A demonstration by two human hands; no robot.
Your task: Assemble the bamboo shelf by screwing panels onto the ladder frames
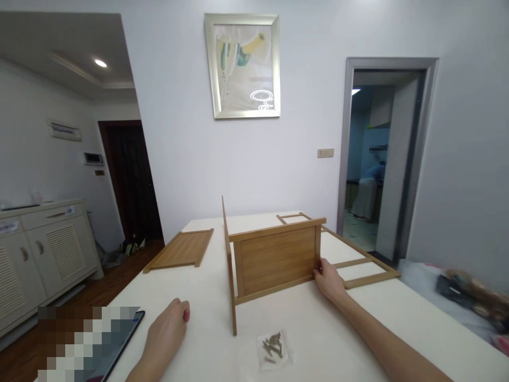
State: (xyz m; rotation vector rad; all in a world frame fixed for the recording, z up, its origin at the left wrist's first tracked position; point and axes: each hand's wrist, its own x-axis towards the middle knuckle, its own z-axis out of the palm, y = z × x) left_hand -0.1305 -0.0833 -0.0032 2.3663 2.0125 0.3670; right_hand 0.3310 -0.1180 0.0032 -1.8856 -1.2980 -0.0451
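A brown wooden panel (278, 257) with a raised frame stands on its long edge on the white table. Its left end meets an upright side frame (230, 281), seen almost edge-on. My right hand (330, 281) grips the panel at its lower right corner, thumb and fingers closed round the edge. Left of the side frame, my left hand (167, 323) rests on the table with its fingers curled into a loose fist; nothing shows in it. Between my forearms lies a small clear plastic bag of screws (273, 350).
A flat slatted wooden panel (181, 249) lies at the table's left. Behind my right hand lies an open wooden frame (369, 273). A tablet-like dark device (123, 339) sits at the near left edge. Through the doorway, a person (374, 175) stands in another room.
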